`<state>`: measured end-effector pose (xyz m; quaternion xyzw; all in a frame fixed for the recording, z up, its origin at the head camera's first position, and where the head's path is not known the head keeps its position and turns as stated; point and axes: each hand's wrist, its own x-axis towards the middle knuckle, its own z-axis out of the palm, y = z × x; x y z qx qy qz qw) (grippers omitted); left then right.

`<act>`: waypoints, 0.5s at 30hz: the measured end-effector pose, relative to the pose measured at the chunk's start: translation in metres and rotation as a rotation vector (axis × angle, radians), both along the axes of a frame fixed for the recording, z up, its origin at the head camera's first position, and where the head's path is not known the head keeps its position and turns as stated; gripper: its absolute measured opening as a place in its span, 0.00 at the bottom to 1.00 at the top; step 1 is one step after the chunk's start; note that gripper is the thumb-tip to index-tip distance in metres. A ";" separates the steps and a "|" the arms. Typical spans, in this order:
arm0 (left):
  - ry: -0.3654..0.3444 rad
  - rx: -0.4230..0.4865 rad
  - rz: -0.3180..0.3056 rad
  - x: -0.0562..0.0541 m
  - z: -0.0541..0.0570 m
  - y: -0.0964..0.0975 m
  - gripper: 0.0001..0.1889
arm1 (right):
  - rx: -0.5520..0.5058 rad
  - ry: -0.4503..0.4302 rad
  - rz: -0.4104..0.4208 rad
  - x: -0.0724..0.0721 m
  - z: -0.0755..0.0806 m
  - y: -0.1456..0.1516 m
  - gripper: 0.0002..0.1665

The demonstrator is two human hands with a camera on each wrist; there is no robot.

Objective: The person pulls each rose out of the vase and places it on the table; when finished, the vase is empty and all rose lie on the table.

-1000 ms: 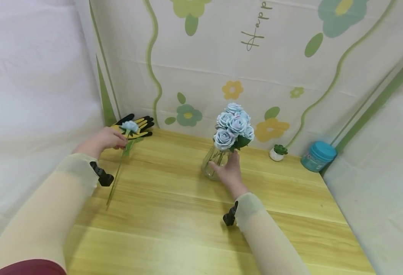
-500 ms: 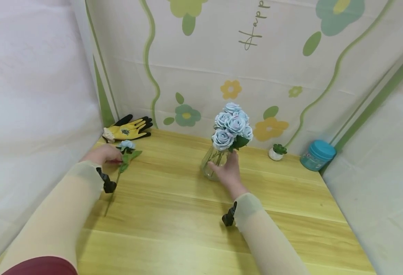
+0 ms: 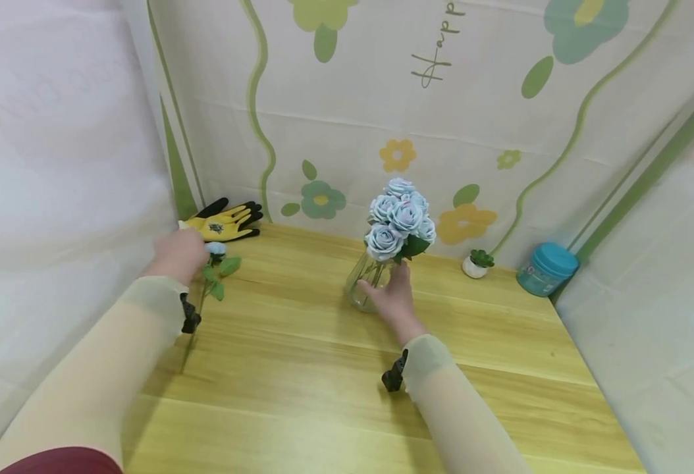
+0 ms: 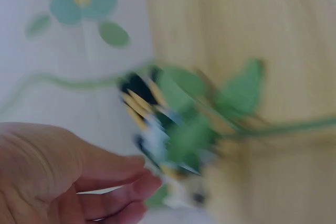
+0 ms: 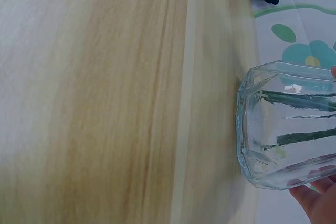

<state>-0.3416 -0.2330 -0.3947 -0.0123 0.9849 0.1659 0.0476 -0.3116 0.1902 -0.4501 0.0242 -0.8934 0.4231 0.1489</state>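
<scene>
In the head view, a single blue rose (image 3: pixel 215 248) with green leaves (image 4: pixel 244 90) lies at the left side of the table, its long stem pointing toward me. My left hand (image 3: pixel 178 255) is right beside the bloom. In the blurred left wrist view, the left thumb and fingertips (image 4: pixel 137 167) come close together next to the flower with nothing plainly held. A faceted clear glass vase (image 5: pixel 286 121) stands near the back wall, with several pale blue roses (image 3: pixel 403 217) in it. My right hand (image 3: pixel 396 299) grips the vase, thumb on one side and fingers on the other.
Yellow and black work gloves (image 3: pixel 222 224) lie in the back left corner, just behind the loose rose. A small potted succulent (image 3: pixel 478 263) and a teal lidded tub (image 3: pixel 548 268) stand along the back right. A printed cloth wall (image 3: pixel 335 105) borders the wooden table (image 3: pixel 299 368).
The single rose has come down from over the gloves to the table, and its leaves have turned. My left hand has come away from its stem. The right hand keeps hold of the vase.
</scene>
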 end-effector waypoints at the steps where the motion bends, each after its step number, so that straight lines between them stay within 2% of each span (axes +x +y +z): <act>1: 0.051 -0.045 -0.006 0.000 0.006 0.010 0.09 | 0.002 0.005 -0.001 0.000 -0.001 0.000 0.57; 2: 0.105 -0.086 -0.012 0.000 0.012 0.021 0.08 | 0.005 0.010 -0.003 0.000 -0.001 0.001 0.57; 4: 0.196 -0.100 -0.037 0.000 0.024 0.046 0.06 | 0.004 0.017 -0.003 -0.001 -0.003 0.002 0.57; 7: 0.284 -0.003 -0.119 0.002 0.037 0.086 0.08 | 0.001 0.004 -0.002 0.000 -0.004 0.003 0.57; 10: 0.319 0.224 -0.223 0.007 0.044 0.125 0.09 | -0.004 -0.002 0.010 0.001 -0.004 0.003 0.58; 15: 0.278 0.656 -0.332 0.015 0.045 0.185 0.12 | 0.019 0.036 0.019 -0.001 -0.004 0.002 0.57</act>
